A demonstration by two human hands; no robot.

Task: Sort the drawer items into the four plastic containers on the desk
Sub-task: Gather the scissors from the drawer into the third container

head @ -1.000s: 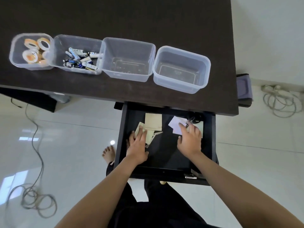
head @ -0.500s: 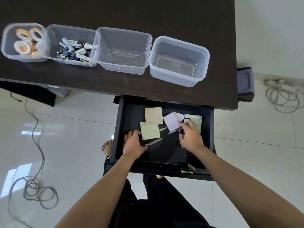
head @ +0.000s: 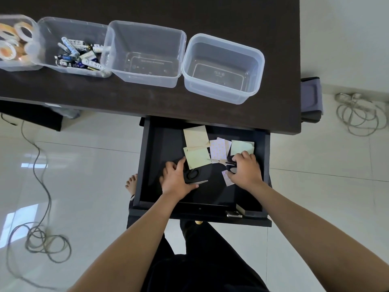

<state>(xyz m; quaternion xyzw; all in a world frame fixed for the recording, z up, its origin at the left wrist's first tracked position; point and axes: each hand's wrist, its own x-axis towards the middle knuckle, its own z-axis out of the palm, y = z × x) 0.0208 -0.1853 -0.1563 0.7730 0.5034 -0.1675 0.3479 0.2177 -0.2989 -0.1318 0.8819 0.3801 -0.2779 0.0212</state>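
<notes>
Drawer (head: 147, 165) open; your left hand (head: 175, 179) grips black-handled scissors (head: 194, 175), right hand (head: 245, 170) pinches second scissors (head: 223, 161) by sticky notes (head: 197, 158)

Scissors (head: 197, 175), sticky notes (head: 197, 158) in open drawer (head: 145, 165)

A dark brown surface (head: 189, 9) spans the top over a glossy white tiled floor (head: 315, 197) that mirrors bright window light at the left. A grey cable (head: 40, 239) coils on the floor at lower left, a pale cable (head: 357, 112) at right, beside a grey bin (head: 311, 100).
</notes>
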